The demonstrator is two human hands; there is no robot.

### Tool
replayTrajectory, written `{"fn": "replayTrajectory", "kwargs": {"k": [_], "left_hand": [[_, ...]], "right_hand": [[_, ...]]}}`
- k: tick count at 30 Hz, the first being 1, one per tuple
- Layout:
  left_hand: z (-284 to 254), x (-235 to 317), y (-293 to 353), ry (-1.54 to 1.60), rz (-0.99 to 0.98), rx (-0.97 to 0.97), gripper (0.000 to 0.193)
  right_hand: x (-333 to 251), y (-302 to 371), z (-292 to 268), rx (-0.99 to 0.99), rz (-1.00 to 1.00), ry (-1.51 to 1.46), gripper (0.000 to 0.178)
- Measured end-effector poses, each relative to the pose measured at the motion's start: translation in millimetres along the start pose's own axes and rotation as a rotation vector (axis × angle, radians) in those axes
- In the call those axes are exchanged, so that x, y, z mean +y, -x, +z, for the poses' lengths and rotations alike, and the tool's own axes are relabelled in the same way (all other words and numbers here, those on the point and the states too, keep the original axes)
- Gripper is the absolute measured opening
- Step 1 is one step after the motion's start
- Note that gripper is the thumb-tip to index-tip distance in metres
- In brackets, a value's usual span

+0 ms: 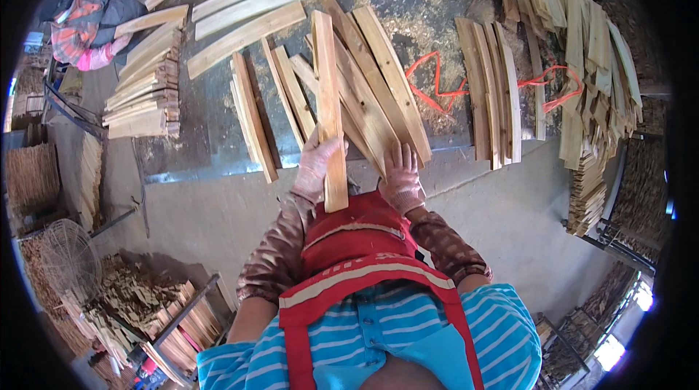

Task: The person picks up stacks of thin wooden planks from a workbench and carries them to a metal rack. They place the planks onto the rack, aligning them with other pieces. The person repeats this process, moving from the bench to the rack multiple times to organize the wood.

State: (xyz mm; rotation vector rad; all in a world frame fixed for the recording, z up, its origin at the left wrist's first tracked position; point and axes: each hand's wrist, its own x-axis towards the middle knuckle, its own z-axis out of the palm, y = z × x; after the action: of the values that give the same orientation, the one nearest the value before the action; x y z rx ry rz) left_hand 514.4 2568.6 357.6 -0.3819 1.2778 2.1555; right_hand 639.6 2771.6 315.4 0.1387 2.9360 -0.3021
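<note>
My left hand (314, 166), in a pale work glove, is closed around a narrow wooden board (329, 99) near its lower end. The board points away from me, and its near end reaches over my red apron. My right hand (400, 177), also gloved, lies with its fingers stretched out at the near end of a wooden plank (358, 107). That plank belongs to a loose group lying on the table (211, 117), beside another plank (393, 77). Shorter strips (290, 91) lie to the left of the held board.
Boards are stacked (144, 102) at the table's left end, where a co-worker (91, 22) handles pieces. Red strapping (440, 91) loops between the middle planks and a right-hand row of strips (489, 91). A large wood pile (593, 62) rises far right; a fan (69, 255) stands lower left.
</note>
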Motion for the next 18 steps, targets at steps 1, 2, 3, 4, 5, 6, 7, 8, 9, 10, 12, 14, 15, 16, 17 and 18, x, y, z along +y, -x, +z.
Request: {"fn": "replayTrajectory", "kwargs": {"k": [1, 2, 3, 4, 5, 6, 7, 8, 9, 10, 12, 14, 15, 16, 17, 18], "left_hand": [[-0.5, 5.6, 1.0, 0.110, -0.032, -0.051, 0.052], [-2.9, 8.7, -0.9, 0.220, -0.063, -0.101, 0.055], [-8.1, 12.8, -6.7, 0.265, -0.077, -0.196, 0.058], [-11.6, 12.9, -7.6, 0.311, -0.078, -0.193, 0.058], [-14.0, 11.5, -7.2, 0.356, -0.078, -0.191, 0.057], [-13.1, 12.4, -8.0, 0.400, -0.076, -0.195, 0.057], [-12.6, 14.4, -6.7, 0.410, -0.082, -0.157, 0.059], [-14.1, 16.0, -6.0, 0.410, -0.070, -0.152, 0.059], [-13.6, 17.3, -7.2, 0.410, -0.060, -0.155, 0.059], [-13.2, 18.6, -7.7, 0.409, -0.051, -0.158, 0.059], [-12.7, 21.1, -6.3, 0.399, -0.032, -0.143, 0.059], [-16.2, 20.4, -6.9, 0.397, -0.032, -0.140, 0.058], [-25.0, 16.9, -8.6, 0.400, -0.033, -0.137, 0.058], [-31.7, 15.5, -8.6, 0.401, -0.036, -0.133, 0.058], [-38.6, 14.0, -8.0, 0.355, -0.031, -0.106, 0.060], [-43.6, 14.3, -7.3, 0.302, -0.045, -0.106, 0.061]], "right_hand": [[-0.8, -1.5, 0.7, 0.024, 0.028, -0.066, 0.084], [-1.6, -2.3, 1.2, 0.047, 0.056, -0.131, 0.085], [-0.2, -4.1, -2.0, 0.057, 0.037, -0.139, 0.086], [1.3, -1.6, 0.6, 0.060, 0.060, -0.126, 0.086], [2.6, 1.1, 4.3, 0.063, 0.083, -0.114, 0.086], [2.1, -0.3, 3.8, 0.072, 0.108, -0.099, 0.087], [1.1, -1.0, 1.7, 0.037, 0.105, -0.082, 0.092], [-0.9, -1.0, 3.2, 0.040, 0.093, -0.076, 0.093], [-1.2, -0.2, 3.3, 0.047, 0.087, -0.065, 0.094], [-1.5, 0.7, 3.4, 0.054, 0.081, -0.055, 0.095], [-3.5, 1.6, 3.4, 0.030, 0.062, -0.038, 0.093], [-4.6, 2.3, 1.8, 0.006, 0.076, -0.063, 0.091], [-5.9, 1.0, 0.9, -0.006, 0.090, -0.099, 0.089], [-7.3, -0.7, -0.5, -0.018, 0.105, -0.137, 0.088], [-7.2, -2.5, -2.9, -0.033, 0.098, -0.110, 0.085], [-6.5, -4.7, -0.1, -0.060, 0.171, -0.174, 0.083]]}}
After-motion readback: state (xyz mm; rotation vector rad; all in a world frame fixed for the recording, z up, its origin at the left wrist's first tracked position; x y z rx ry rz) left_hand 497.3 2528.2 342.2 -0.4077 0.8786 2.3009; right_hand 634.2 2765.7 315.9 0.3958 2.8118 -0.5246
